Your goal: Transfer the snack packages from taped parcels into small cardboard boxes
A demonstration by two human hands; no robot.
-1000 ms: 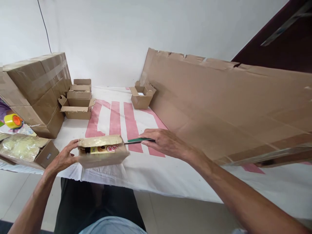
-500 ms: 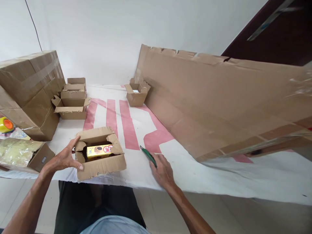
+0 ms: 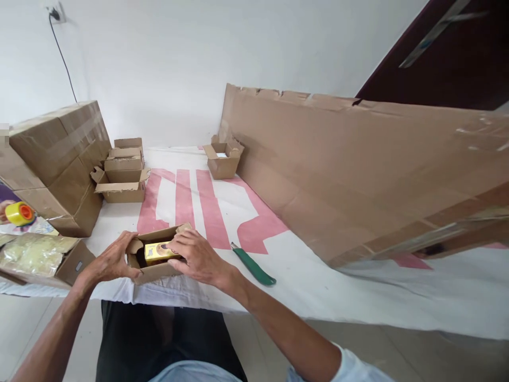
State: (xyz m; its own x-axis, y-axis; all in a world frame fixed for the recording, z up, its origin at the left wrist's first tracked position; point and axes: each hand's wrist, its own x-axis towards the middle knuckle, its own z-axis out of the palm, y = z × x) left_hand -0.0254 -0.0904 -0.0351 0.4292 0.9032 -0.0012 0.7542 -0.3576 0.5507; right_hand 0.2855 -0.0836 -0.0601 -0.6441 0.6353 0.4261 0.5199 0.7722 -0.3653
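An open cardboard box (image 3: pixel 157 274) sits near the front table edge, its long flaps upright. Inside lies a small yellow carton (image 3: pixel 156 251) with a printed top. My left hand (image 3: pixel 115 259) grips the box's left end, thumb on the near side and fingers at the far corner. Over the right end is my right hand (image 3: pixel 196 257), its fingers and thumb closed about the carton's right part, which they cover. Just right of that hand a green utility knife (image 3: pixel 254 267) rests on the cloth.
Left stand stacked taped cartons (image 3: pixel 51 151), small open boxes (image 3: pixel 121 195) and a plastic-wrapped box (image 3: pixel 37 255). Another person's hand (image 3: pixel 5 211) holds a yellow tape roll (image 3: pixel 19 213). A large cardboard sheet (image 3: pixel 338 170) leans at right; a small box (image 3: pixel 222 165) stands beside it.
The knife left my right hand and now lies on the table. That hand moved left onto the yellow carton. The box's flaps now stand more upright. Another person's hand appeared at the tape.
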